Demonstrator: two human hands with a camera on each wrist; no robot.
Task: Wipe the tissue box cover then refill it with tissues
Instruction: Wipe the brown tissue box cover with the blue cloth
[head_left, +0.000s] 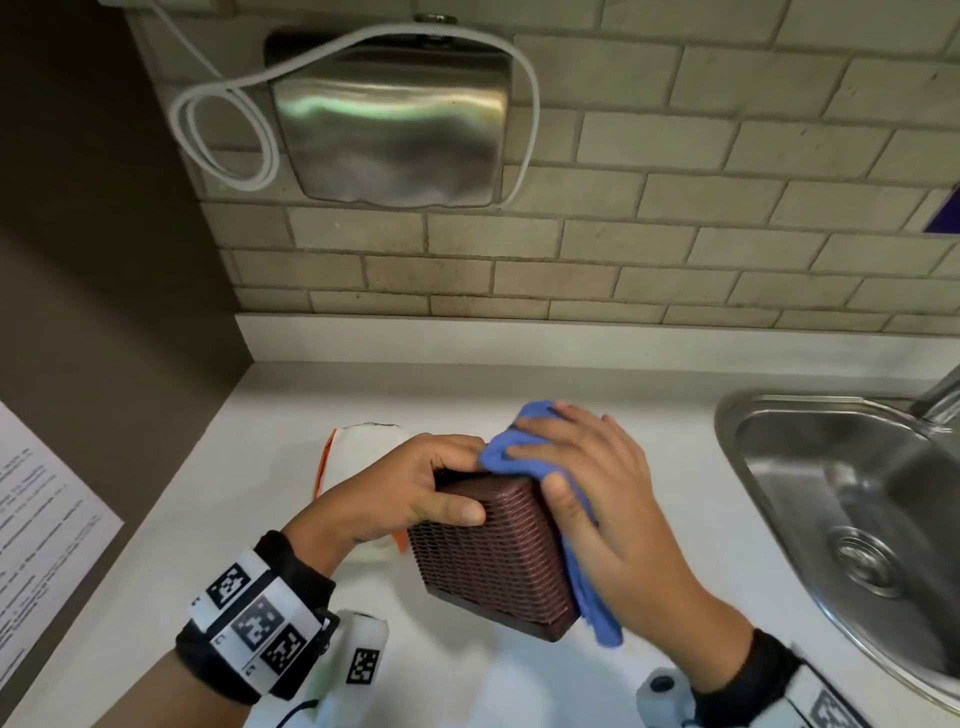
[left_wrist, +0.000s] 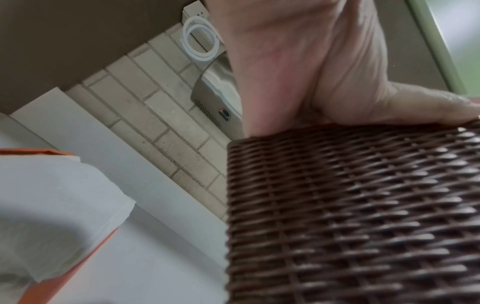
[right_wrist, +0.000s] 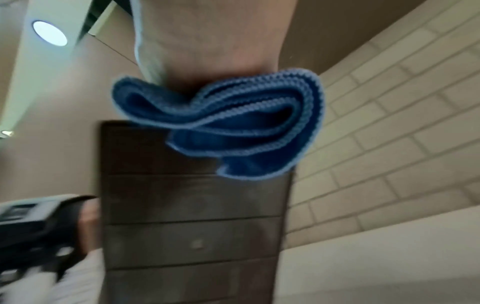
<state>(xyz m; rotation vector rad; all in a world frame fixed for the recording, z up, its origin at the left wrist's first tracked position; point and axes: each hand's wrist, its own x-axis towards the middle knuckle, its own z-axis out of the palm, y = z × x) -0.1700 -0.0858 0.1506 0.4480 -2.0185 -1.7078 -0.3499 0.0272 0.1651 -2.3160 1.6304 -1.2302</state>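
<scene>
A brown woven tissue box cover (head_left: 491, 553) is held tilted above the white counter (head_left: 260, 519). My left hand (head_left: 415, 486) grips its upper left corner, thumb on the near face; the weave fills the left wrist view (left_wrist: 350, 216). My right hand (head_left: 587, 478) presses a blue cloth (head_left: 511, 447) over the cover's top and right side, with a tail of cloth (head_left: 597, 613) hanging down. In the right wrist view the cloth (right_wrist: 228, 127) bunches under my palm against the cover's dark slatted face (right_wrist: 192, 226). A pack of white tissues in orange wrapping (head_left: 358, 457) lies behind my left hand.
A steel sink (head_left: 852, 519) with a tap (head_left: 940, 400) is set in the counter at the right. A metal hand dryer (head_left: 389, 119) with a looped white cable (head_left: 228, 140) hangs on the tiled wall. A printed sheet (head_left: 41, 519) is stuck to the brown left wall.
</scene>
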